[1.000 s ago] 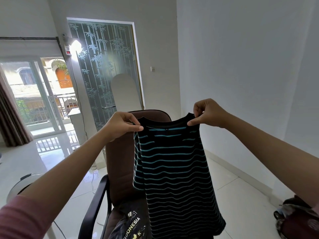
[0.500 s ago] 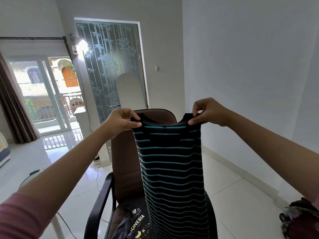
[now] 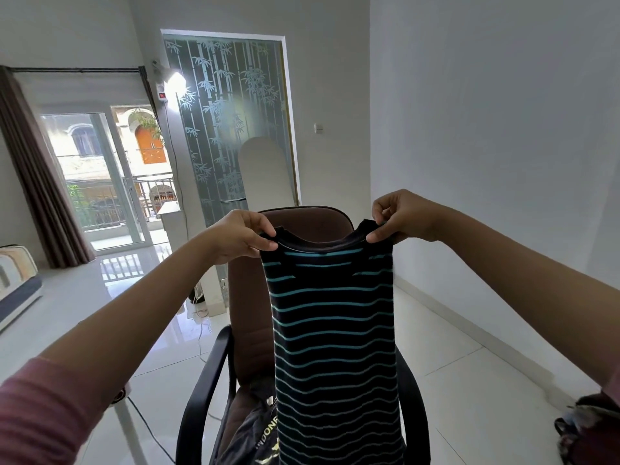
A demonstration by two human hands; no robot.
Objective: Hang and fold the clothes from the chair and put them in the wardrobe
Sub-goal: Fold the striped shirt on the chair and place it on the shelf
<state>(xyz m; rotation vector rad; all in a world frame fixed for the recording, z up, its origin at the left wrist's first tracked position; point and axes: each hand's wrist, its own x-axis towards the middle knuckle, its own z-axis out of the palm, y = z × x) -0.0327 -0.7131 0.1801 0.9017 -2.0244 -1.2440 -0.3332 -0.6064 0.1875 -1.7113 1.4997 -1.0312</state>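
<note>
Both hands' fingers (image 3: 265, 245) pinch striped shirt (image 3: 335, 347) shoulders (hanging between).

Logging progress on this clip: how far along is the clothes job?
Done: nothing visibly; no wardrobe or hanger is in view. In hand: the left hand and right hand each pinch a top corner of the striped shirt, held up in front of the brown chair. Left: fold or hang this shirt, then the dark printed garment on the seat.

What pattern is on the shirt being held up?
The shirt is black with thin teal horizontal stripes, clearest in the head view.
</note>
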